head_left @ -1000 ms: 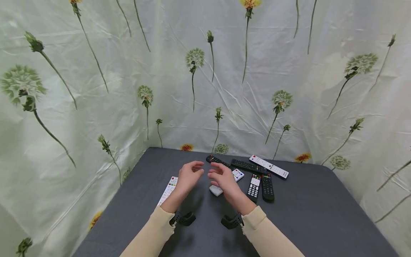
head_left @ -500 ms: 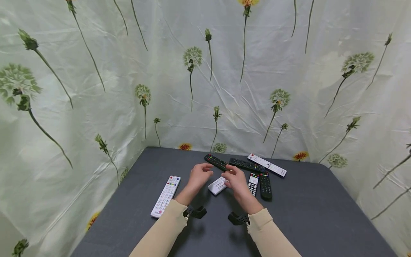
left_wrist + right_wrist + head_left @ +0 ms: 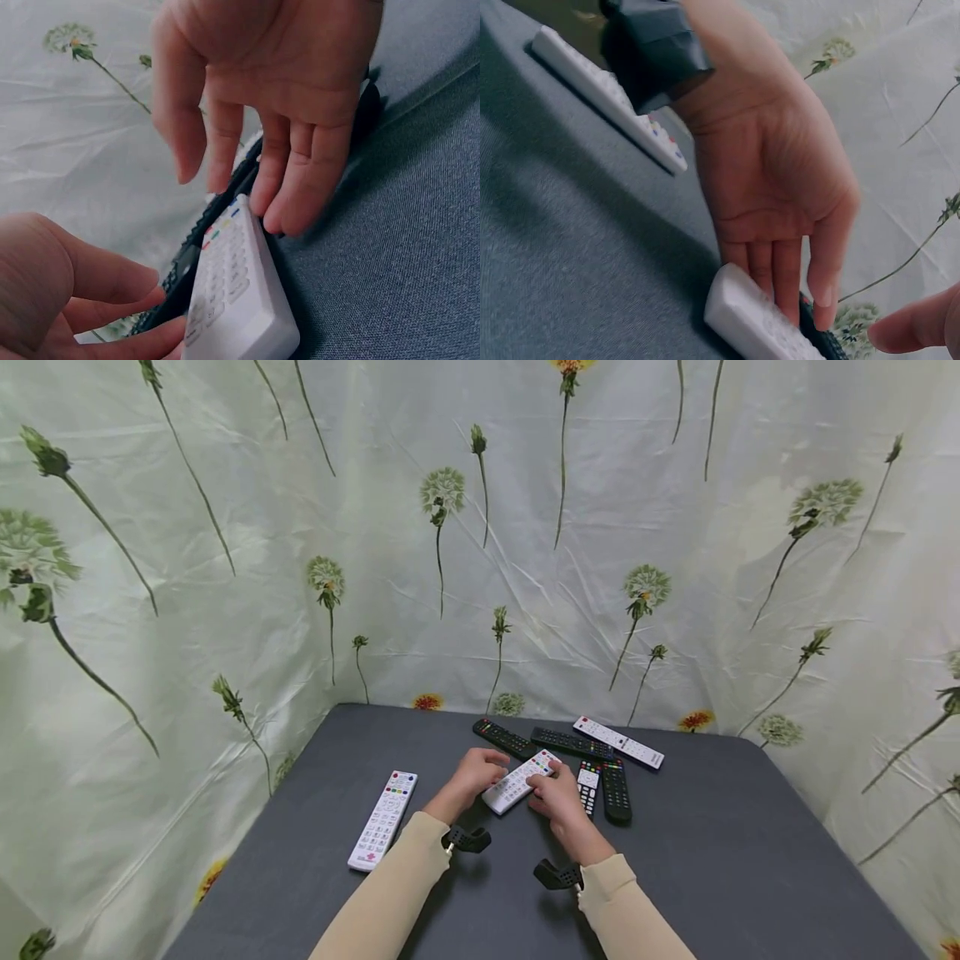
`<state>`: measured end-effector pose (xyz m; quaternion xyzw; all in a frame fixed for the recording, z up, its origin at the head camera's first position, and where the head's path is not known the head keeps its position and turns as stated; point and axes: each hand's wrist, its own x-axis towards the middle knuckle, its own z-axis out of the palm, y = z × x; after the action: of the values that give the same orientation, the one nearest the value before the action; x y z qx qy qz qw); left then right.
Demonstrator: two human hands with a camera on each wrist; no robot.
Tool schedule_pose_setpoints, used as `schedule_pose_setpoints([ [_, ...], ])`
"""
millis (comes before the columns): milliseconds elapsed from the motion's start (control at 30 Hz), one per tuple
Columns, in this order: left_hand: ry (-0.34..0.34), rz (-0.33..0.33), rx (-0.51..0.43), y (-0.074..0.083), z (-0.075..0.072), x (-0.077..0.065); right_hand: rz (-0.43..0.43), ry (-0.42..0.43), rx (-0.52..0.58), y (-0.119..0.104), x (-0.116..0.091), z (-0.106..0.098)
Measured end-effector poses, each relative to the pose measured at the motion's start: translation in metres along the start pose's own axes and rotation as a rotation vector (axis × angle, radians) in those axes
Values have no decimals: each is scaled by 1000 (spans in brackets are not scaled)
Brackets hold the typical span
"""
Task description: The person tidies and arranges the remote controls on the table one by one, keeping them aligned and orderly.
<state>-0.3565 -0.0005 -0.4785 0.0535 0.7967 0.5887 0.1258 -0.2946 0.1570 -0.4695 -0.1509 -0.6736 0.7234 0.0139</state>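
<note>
A white remote control point(image 3: 517, 785) lies tilted on the dark table between both hands in the head view. My left hand point(image 3: 476, 773) is at its left side, fingers loosely bent. From the right, my right hand point(image 3: 558, 795) reaches over the upper end of the remote. The left wrist view has the right hand's fingertips point(image 3: 289, 214) right at the remote's edge, fairly straight, with the thumb apart. In the right wrist view, the left hand's fingers point(image 3: 784, 274) extend down along the far side of the white remote point(image 3: 754, 311).
Another white remote point(image 3: 382, 822) lies to the left, beside the left forearm. Black remotes point(image 3: 573, 743) lie behind and right, with a black one with white keys point(image 3: 588, 787) beside the right hand. A long white remote point(image 3: 618, 742) is at the back. A flowered curtain point(image 3: 390, 527) hangs behind.
Both hands have moved right and come down to either side of the middle white remote. The left white remote, earlier partly covered by the left arm, now shows fully. The view has shifted slightly.
</note>
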Motion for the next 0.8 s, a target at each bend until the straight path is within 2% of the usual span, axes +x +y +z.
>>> schedule_pose_setpoints([
  [100,-25,-22,-3,-2,0,3,-6,2,-24,4,0,2],
  [400,-131,-68,-1,-1,4,4,-54,-11,-184,11,-2,-2],
  [633,-154,-113,-27,0,7,2,-72,-34,-160,14,-7,-7],
  [800,-136,-96,-35,3,7,-2,-68,-51,-143,11,-10,-10],
])
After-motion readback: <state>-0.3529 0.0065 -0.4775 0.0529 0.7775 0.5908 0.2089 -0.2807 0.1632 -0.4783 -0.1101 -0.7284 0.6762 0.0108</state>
